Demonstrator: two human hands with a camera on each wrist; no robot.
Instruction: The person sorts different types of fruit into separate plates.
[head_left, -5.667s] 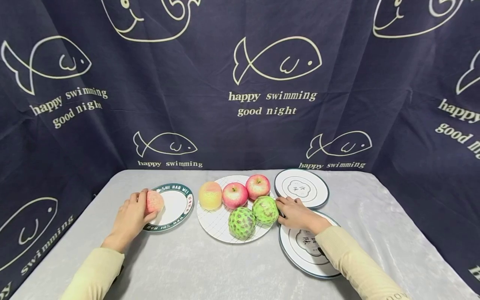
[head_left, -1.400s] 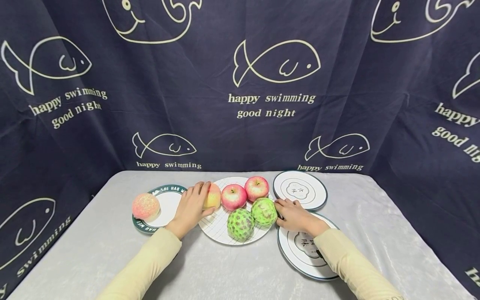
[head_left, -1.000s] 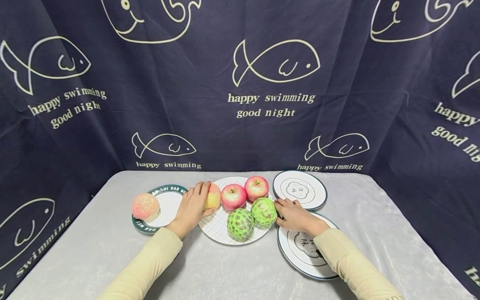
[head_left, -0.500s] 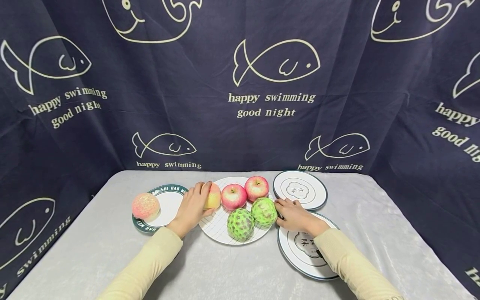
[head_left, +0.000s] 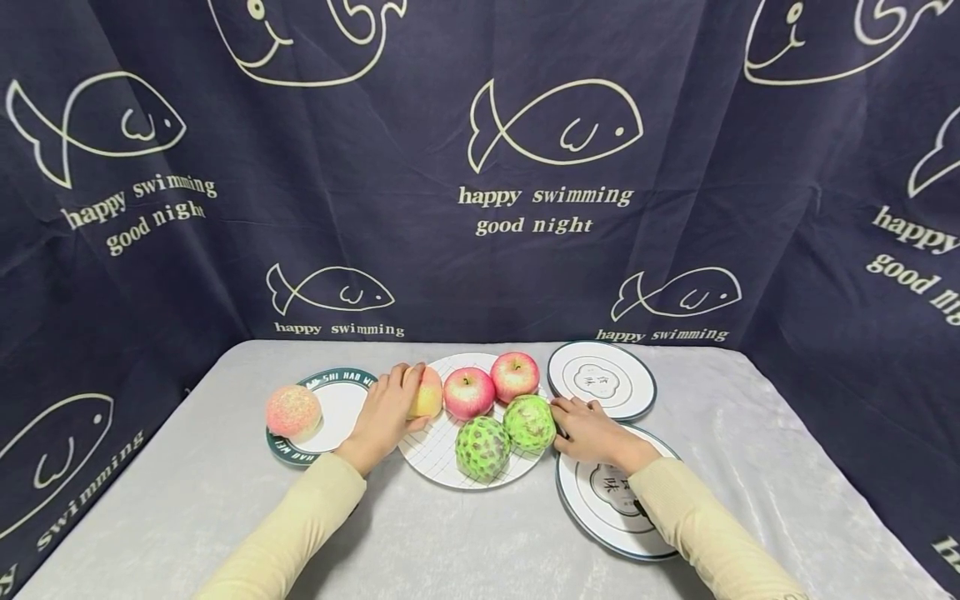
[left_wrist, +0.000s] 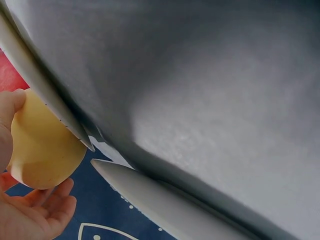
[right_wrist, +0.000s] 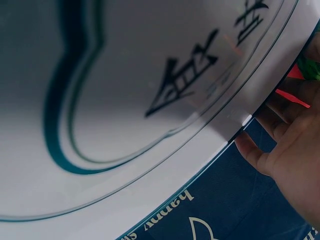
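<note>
In the head view my left hand (head_left: 384,414) holds a yellow-pink peach (head_left: 428,394) at the left side of the white plate with a grid pattern (head_left: 426,467). The left wrist view shows thumb and fingers around the yellow peach (left_wrist: 44,142). Two red apples (head_left: 468,393) and two green custard apples (head_left: 483,449) share that plate. My right hand (head_left: 592,431) lies at the plate's right side, fingertips against or just beside the nearer custard apple (head_left: 529,423). In the right wrist view the right hand (right_wrist: 292,145) has its thumb and fingers apart, with no fruit between them.
A pink peach (head_left: 293,412) sits on a green-rimmed plate (head_left: 347,413) at the left. Two white plates with dark rims stand on the right, a far one (head_left: 633,379) and a near one (head_left: 615,533) under the right forearm. A navy curtain (head_left: 555,283) backs the grey cloth.
Since the oldest frame, my left hand has let go of the pink peach on the left plate and moved right to grip the yellow one. My right hand has stayed put.
</note>
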